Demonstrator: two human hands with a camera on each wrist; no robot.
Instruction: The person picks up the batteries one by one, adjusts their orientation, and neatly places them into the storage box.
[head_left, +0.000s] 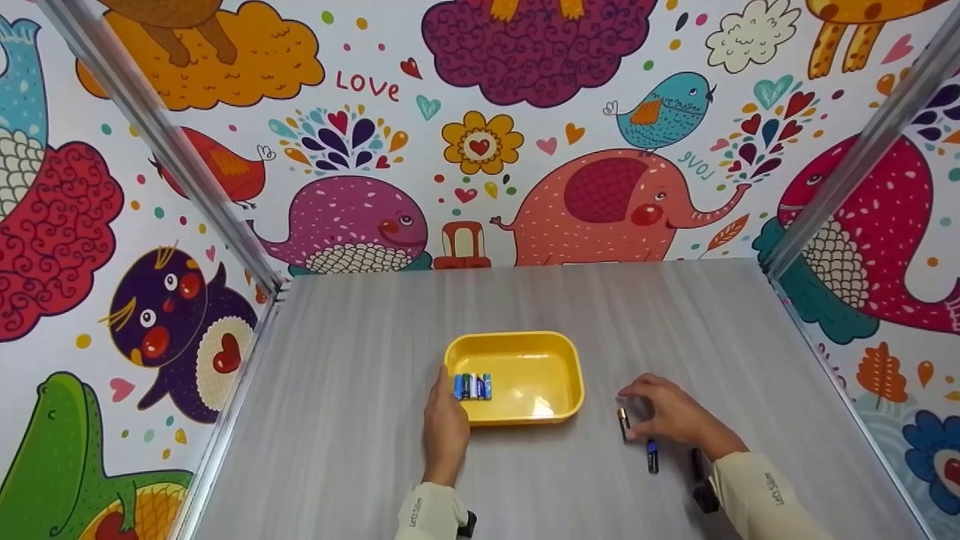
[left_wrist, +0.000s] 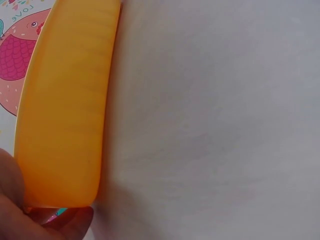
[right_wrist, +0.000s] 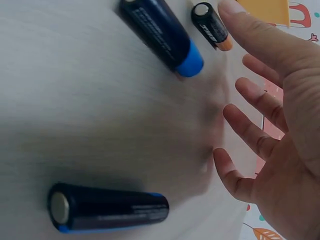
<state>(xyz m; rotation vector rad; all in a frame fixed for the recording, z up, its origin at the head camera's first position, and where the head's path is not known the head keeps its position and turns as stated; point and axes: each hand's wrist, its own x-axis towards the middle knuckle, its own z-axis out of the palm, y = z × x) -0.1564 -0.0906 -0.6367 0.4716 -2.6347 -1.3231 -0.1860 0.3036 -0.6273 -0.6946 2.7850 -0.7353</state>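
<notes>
My left hand [head_left: 446, 427] holds the left side of a yellow plastic tray [head_left: 536, 379]; its thumb and fingers are around the corner in the left wrist view. Inside the tray, several blue, green and white batteries [head_left: 472, 387] lie side by side along the left wall. To the tray's right, my right hand [head_left: 679, 412] hovers with fingers spread beside a black and copper battery [head_left: 623, 424], the thumb close to it. A black and blue battery [head_left: 652, 456] lies just nearer. Another dark battery [right_wrist: 110, 207] lies lower in the right wrist view, partly hidden behind my wrist in the head view.
The grey wood-look table [head_left: 345, 375] is bordered by metal frame posts [head_left: 825, 157] and panels printed with cartoon animals, among them an elephant [head_left: 600, 217] at the back. Dark straps [head_left: 705, 495] sit at both wrists.
</notes>
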